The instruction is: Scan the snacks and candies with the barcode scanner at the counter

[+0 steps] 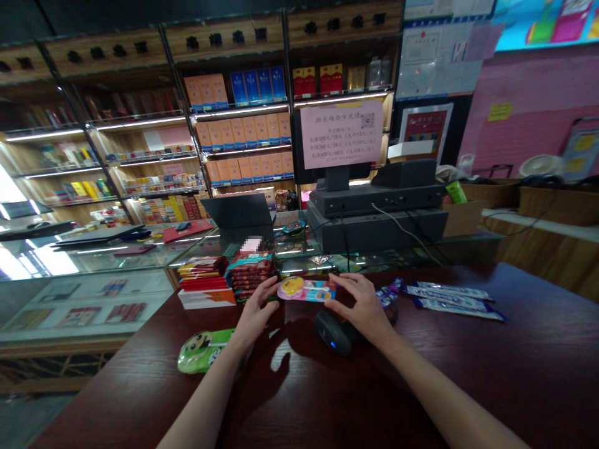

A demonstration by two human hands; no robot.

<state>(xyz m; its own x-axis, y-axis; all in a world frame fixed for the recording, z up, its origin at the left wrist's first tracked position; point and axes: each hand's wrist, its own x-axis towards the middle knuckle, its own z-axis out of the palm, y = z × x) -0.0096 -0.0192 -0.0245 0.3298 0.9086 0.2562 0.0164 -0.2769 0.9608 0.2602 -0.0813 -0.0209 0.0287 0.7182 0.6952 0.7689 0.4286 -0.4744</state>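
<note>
A small pink and blue package with a yellow round face (306, 289) is between my two hands, above the dark wooden counter. My left hand (256, 312) is at its left end, thumb and fingers apart. At its right end is my right hand (359, 304), its fingertips by the edge and thumb spread below. Whether the fingers press on the package is hard to tell. A black scanner (333, 332) lies below my right hand. The green panda package (201, 352) rests left of my left forearm.
Stacked red-brown packets (251, 277) and red-yellow packs (203, 280) stand behind my left hand. Blue-white sticks (453, 299) lie at the right, with a purple packet (388, 293) nearer. A monitor with a pink notice (341, 134) and a cash drawer (374, 224) stand behind.
</note>
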